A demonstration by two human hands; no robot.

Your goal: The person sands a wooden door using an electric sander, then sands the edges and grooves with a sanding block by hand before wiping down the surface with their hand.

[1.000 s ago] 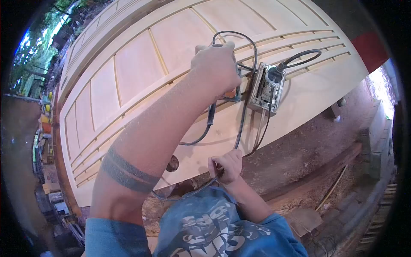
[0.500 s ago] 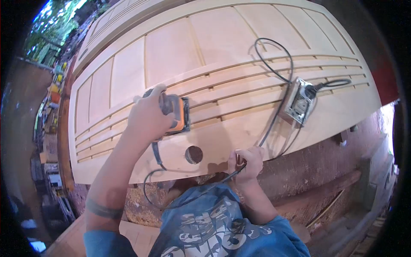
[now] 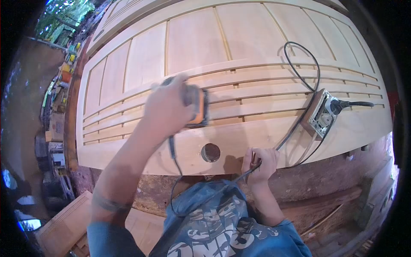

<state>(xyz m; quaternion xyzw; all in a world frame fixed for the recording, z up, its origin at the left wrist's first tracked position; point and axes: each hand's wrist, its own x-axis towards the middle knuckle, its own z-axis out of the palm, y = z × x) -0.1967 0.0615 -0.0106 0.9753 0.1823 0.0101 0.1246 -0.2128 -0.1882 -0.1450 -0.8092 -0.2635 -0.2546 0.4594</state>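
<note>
My left hand [image 3: 171, 105], slightly blurred, is wrapped round an orange and black power sander [image 3: 199, 107]. The sander rests over the narrow slats of a pale wooden door panel [image 3: 192, 147], above and a little left of a round hole [image 3: 210, 152]. At the panel's near edge, my right hand [image 3: 262, 165] is closed round a black cable [image 3: 287, 138]. Further right, a socket box [image 3: 319, 115] with a black plug [image 3: 338, 106] in it sits on the panel.
Another wooden panel [image 3: 112, 28] lies beyond this one. At the lower left are more wooden pieces [image 3: 68, 220]. Boxes and coloured items [image 3: 58, 122] line the far left. Below the panel's right side is a rough wooden beam [image 3: 325, 201].
My left hand has carried the sander leftward along the slats, away from the socket box. The view has shifted, and my right hand still holds the cable near the edge.
</note>
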